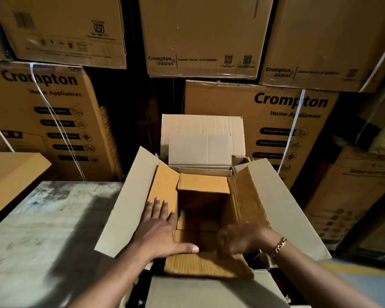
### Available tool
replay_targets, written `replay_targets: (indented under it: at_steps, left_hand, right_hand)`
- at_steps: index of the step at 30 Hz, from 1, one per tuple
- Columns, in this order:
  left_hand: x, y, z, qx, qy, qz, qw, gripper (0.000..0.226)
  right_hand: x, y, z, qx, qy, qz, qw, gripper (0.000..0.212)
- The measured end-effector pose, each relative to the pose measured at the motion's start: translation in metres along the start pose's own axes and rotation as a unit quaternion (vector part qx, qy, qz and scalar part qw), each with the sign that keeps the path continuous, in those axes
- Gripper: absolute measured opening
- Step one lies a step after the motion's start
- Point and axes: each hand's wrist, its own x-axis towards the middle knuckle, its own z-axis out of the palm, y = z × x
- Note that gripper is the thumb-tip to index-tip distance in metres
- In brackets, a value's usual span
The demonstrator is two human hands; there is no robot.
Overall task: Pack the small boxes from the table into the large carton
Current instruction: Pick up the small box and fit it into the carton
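— How far along?

— Hard to call. Open large carton (209, 290) at 6 o'clock, pale outer flaps (125, 210) splayed toward 9, 3 and 6, brown inner flaps (162, 185) folded out inside them.

— Anything in it?

— Low in the well, seemingly the brown tops of small boxes (198, 222), side by side. Too dark to count. Plenty of depth above them, so judged part-filled at most.

— And outside it?

— On the worktop (42, 230) at 8 o'clock, only stained grey surface in the part shown, plus a flat brown board (11, 172) at 9 o'clock. Could mean few boxes left, or more out of view. Cannot tell.

— Hands?

— Flat and spread, the left hand (162, 230): fingers straight and apart, pressed on the inner flap at 9 o'clock of the opening, thumb along the near edge, gripping nothing. Over the near inner flap at 4 o'clock, the right hand (242, 238), bracelet (278, 246) on the wrist. Too blurred to say whether curled or spread, or holding anything.

— Step in hand?

— Probably keeping the flaps clear, or settling what lies inside.

— Left to do?

— Fetch any remaining boxes, fill the well, fold the flaps down. Nothing closed or sealed yet.

— Behind?

— At 12 o'clock a second open carton (200, 127), with printed cartons (276, 121) stacked beyond.
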Motion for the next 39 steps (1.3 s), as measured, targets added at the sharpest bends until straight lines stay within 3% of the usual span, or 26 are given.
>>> replay_targets:
  at_steps: [3,6,13,18,25,31,39]
  left_hand:
    - [-0.005,0.008,0.013,0.003,0.01,0.019,1.0,0.132]
    - [-0.004,0.01,0.019,-0.008,0.012,0.027,1.0,0.13]
    - [0.013,0.007,0.003,0.002,0.001,0.007,1.0,0.125]
    - [0.037,0.001,0.003,0.007,0.037,-0.01,0.999,0.119]
    - [0.046,0.013,0.017,0.056,-0.025,-0.018,0.998,0.141]
    - [0.054,0.016,0.024,0.035,-0.053,-0.027,0.998,0.138]
    - [0.048,0.018,0.017,0.056,-0.059,-0.035,0.996,0.135]
  right_hand:
    - [0.034,-0.005,-0.002,0.113,0.088,0.037,0.989,0.058]
    - [0.077,-0.002,0.006,0.079,0.117,0.088,0.986,0.088]
    - [0.125,0.021,-0.048,-0.018,0.309,0.128,0.942,0.099]
    - [0.152,0.045,-0.084,-0.03,0.282,0.134,0.949,0.098]
    - [0.193,0.064,-0.092,-0.049,0.243,0.119,0.961,0.094]
    - [0.214,0.063,-0.09,-0.054,0.257,0.108,0.959,0.09]
    - [0.18,0.061,-0.09,-0.108,0.2,0.121,0.966,0.1]
